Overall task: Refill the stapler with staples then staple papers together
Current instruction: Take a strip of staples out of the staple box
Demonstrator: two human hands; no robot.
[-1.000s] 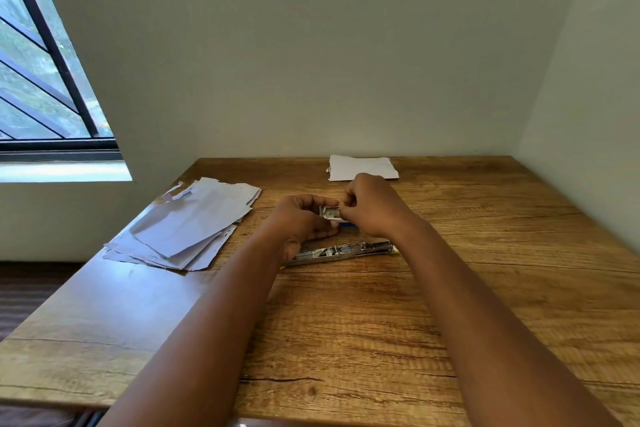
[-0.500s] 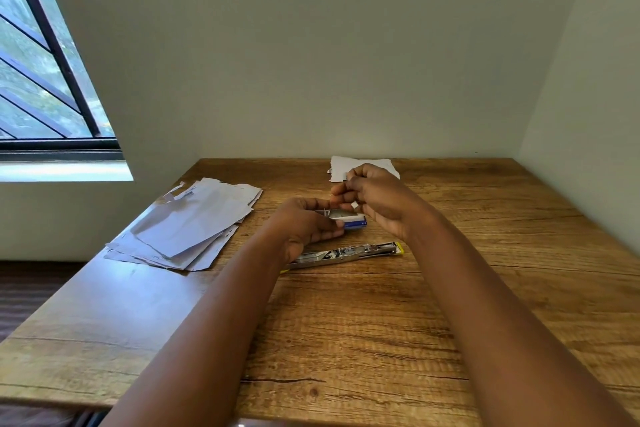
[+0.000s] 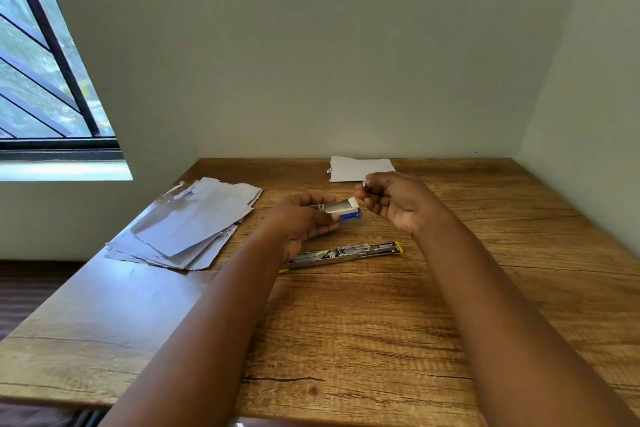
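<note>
Pale green-grey walls meet in a corner behind a wooden desk [image 3: 381, 322], with a barred window [image 3: 45, 80] at the far left. Near the desk's left edge lies a loose pile of papers [image 3: 187, 218], the sheets fanned over one another. A smaller stack of paper [image 3: 356, 168] sits at the back edge, close to the wall.

Lying flat near the middle of the desk is the stapler [image 3: 343, 253], opened out so its metal channel faces up, with a yellow tip at its right end. Its left end is hidden behind the left wrist.

Above and behind the stapler, the left hand [image 3: 304, 222] holds a small box of staples [image 3: 341, 210], fingers and thumb curled round its left part; this grip is clamped on the box. The box is blue along its lower side, its white end flap is folded open toward the right, and silvery staples show inside.

Just to the right of the box and slightly higher, the right hand [image 3: 398, 201] is raised with its fingers curled, thumb and forefinger pinched together on a tiny pale piece [image 3: 364, 184]. What the piece is cannot be told at this size. The right hand does not touch the box.
</note>
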